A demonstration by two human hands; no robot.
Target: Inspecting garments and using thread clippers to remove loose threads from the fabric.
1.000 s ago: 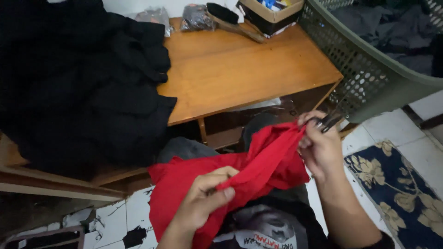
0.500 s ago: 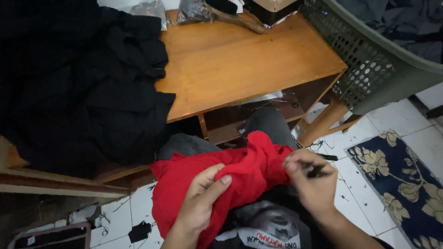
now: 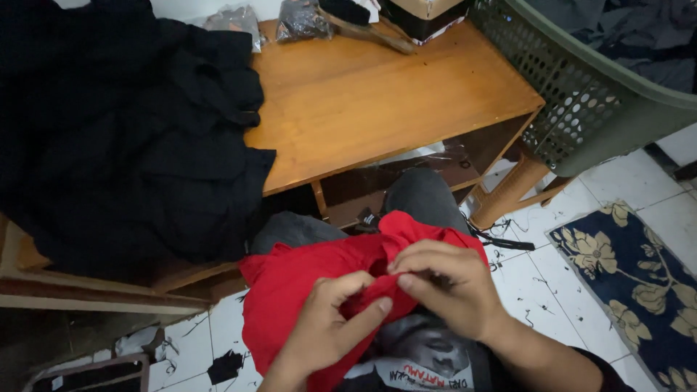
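A red cloth (image 3: 305, 279) lies bunched across my lap, over grey trousers. My left hand (image 3: 327, 319) grips a fold of it from below, thumb pressed on top. Close beside it, my right hand (image 3: 443, 279) pinches the same cloth at its upper middle, fingers curled shut on the fabric. Both hands meet near the centre of the cloth, almost touching. Whether the right hand also holds a small tool is hidden by its fingers.
A low wooden table (image 3: 377, 94) stands in front of me. A heap of black clothes (image 3: 123, 131) covers its left side. A green plastic laundry basket (image 3: 581, 94) stands at the right. A dark floral rug (image 3: 632, 268) lies on the white tiled floor.
My right hand came down and left from the stretched cloth's far end to meet the left hand. The red cloth went from pulled out to bunched on my lap.
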